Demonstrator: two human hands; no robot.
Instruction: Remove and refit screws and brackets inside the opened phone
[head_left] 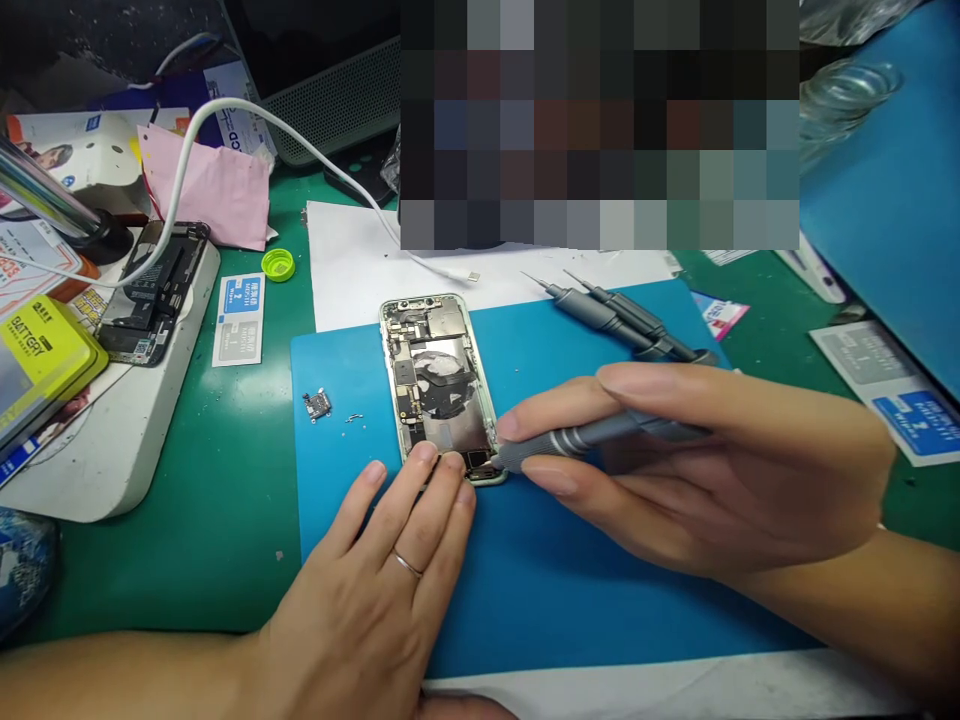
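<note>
An opened phone (pixel 442 380) with its inner parts showing lies on a blue mat (pixel 525 600). My left hand (pixel 397 550) rests palm down, fingers spread, its fingertips on the phone's lower edge. Between the fingers and thumb of my right hand (pixel 712 460) is a grey screwdriver (pixel 555 445), its tip end at the phone's lower right corner. The exact tip contact is too small to tell. Left of the phone lie a small metal part (pixel 317 404) and a tiny piece (pixel 355 417).
Grey screwdrivers (pixel 600 315) lie behind my right hand. A white cable (pixel 274 115) arches over the left side. Another opened phone (pixel 157 290) sits on a white box (pixel 135 440), beside a yellow battery box (pixel 49 365). A green cap (pixel 278 265) is on the table.
</note>
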